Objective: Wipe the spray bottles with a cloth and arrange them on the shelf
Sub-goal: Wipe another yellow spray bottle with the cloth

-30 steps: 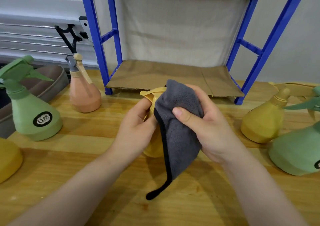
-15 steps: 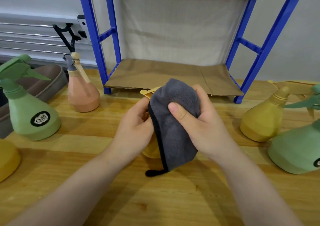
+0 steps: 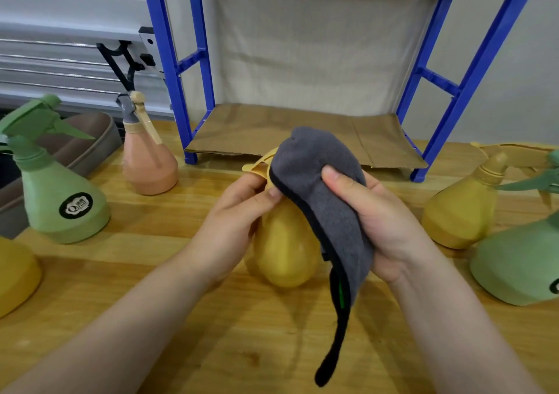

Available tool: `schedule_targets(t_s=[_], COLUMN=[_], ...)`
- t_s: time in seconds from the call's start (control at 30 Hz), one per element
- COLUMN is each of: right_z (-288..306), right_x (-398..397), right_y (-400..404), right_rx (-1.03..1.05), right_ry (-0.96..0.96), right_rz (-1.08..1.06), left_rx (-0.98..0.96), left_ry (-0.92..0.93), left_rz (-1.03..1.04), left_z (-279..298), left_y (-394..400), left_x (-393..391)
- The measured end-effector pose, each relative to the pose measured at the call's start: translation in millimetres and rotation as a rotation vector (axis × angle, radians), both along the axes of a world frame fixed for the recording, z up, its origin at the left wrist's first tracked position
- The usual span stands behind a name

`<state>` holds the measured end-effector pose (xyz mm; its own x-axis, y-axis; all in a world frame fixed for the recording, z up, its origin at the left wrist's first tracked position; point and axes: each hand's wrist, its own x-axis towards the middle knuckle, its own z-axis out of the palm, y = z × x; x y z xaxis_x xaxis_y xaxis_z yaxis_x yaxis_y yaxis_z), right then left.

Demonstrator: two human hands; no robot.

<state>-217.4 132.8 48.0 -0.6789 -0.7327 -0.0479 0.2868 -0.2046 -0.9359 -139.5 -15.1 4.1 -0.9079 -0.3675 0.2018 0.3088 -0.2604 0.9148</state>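
1. Far left on the tabletop [image 3: 211, 348]: a green bottle [image 3: 62, 203] and a pink bottle [image 3: 148, 160], both upright, not yet on the shelf.
2. My left hand [image 3: 239, 221] grips the yellow bottle [image 3: 286, 248] at its neck, fingers curled round it.
3. My right hand [image 3: 381, 221] holds the grey cloth [image 3: 323, 200], draped over the sprayer head w/ thumb pinching it.
4. Blue shelf [image 3: 302, 133] behind: bottom level bare, so by my guess most of the job's left.
5. Right: another yellow bottle [image 3: 459, 212] and a green one [image 3: 520, 266] wait.
6. Vs 0.5 s ago: cloth slid right, more of the body is uncovered.
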Motion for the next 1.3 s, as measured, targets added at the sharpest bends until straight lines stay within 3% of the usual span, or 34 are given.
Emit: schedule_targets(t_s=[0.07, 0.2, 0.3, 0.47, 0.6, 0.77, 0.9, 1.1, 1.2, 1.3], right_z=[-3.2, -5.4, -5.2, -6.6, 3.0, -13.5, -16.6, -14.3, -19.1, -25.9], right_x=[-2.4, -2.2, 1.0, 1.2, 1.3, -5.4, -6.9, -10.1, -6.5, 0.0], right_y=[-1.2, -2.4, -0.7, -4.1, 0.1, -7.3, -7.4, -1.5, -6.6, -14.8], right_rx=[0.004, -0.045, -0.146, -0.204, -0.22, -0.014, -0.088, -0.249, -0.253, -0.088], right_ry=[-0.017, -0.05, -0.182, -0.221, -0.134, 0.171, 0.52, 0.59, 0.631, 0.738], right_rz=[-0.045, -0.027, 0.046, 0.051, -0.089, -0.399, -0.614, -0.594, -0.503, -0.425], left_rx=[0.086, 0.071, 0.02, -0.068, -0.175, -0.249, -0.238, -0.246, -0.578, -0.941], left_ry=[-0.013, 0.006, 0.034, 0.115, 0.111, 0.106, 0.148, 0.12, 0.001, -0.012], left_rz=[-0.049, -0.088, -0.091, -0.326, -0.359, -0.325, -0.249, 0.055, 0.352, 0.546], left_z=[0.7, 5.4, 6.3, 12.5, 7.6, 5.3, 8.0, 15.6, 12.4, 10.6], left_y=[0.5, -3.6, -14.2, -28.5, -25.7, -21.1, -22.5, -27.7, -25.6, -18.4], left_x=[0.6, 1.2, 2.5, 7.6, 6.9, 6.3, 6.2, 3.6, 1.4, 0.7])
